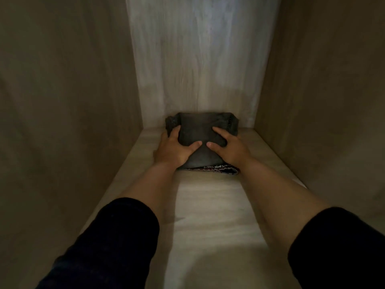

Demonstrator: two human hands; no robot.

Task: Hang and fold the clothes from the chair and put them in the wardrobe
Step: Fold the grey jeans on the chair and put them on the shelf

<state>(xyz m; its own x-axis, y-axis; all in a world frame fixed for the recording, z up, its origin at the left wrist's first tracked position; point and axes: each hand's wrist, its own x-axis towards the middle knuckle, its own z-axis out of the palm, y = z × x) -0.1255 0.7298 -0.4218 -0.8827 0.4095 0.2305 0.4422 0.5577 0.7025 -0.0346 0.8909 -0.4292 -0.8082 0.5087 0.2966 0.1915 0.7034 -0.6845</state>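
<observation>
Both hands are deep in the wardrobe, on a folded dark garment (203, 130). It lies on the shelf (208, 205) at the rear, its far edge close to or against the back panel (198, 59); which, I cannot tell. Left hand (174, 150) wraps the garment's left side, fingers curled over the edge, thumb laid across the top. Right hand (229, 146) lies on top toward the right, fingers spread and pressing down, thumb pointing inward. The thumb tips are near each other, not touching.

A patterned piece (218, 170) shows under the dark garment at the near edge. Whether it is a second item or the same one's lining is unclear.

Judgement: placing step, near done. To finish well, press flat, square the fold to the back panel, then slide the hands out low and straight so the top layer does not drag forward or unfold. Left fingers should release last.

Shelf is pale wood grain, smooth, lit in a patch near the front. Side walls (62, 101) are plain and dim. Dark sleeves (108, 243) are pushed up the forearms.
</observation>
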